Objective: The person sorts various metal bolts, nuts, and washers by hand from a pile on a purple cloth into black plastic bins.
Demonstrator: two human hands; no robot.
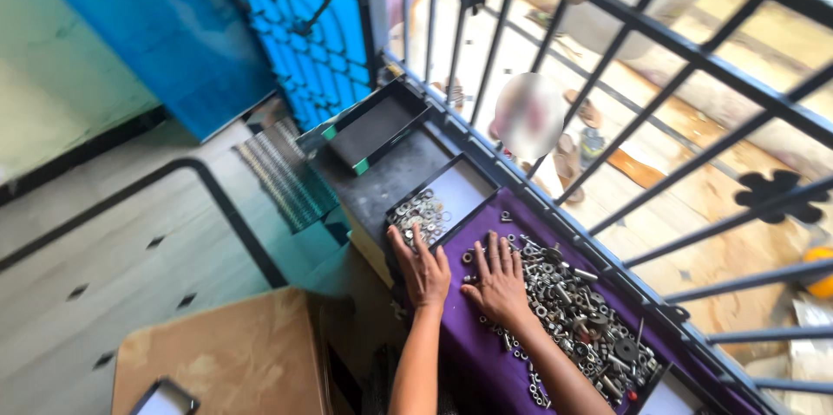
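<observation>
I see a purple cloth [473,341] covering the ledge along the dark railing [694,55], its long axis running from lower right toward upper left. A heap of nuts and washers [577,315] lies on it. Beyond sit two shallow black trays, the nearer one [460,189] holding washers [419,214]. My left hand [423,269] rests flat at that tray's edge; my right hand [499,281] lies spread, fingers open, on the hardware, gripping nothing.
</observation>
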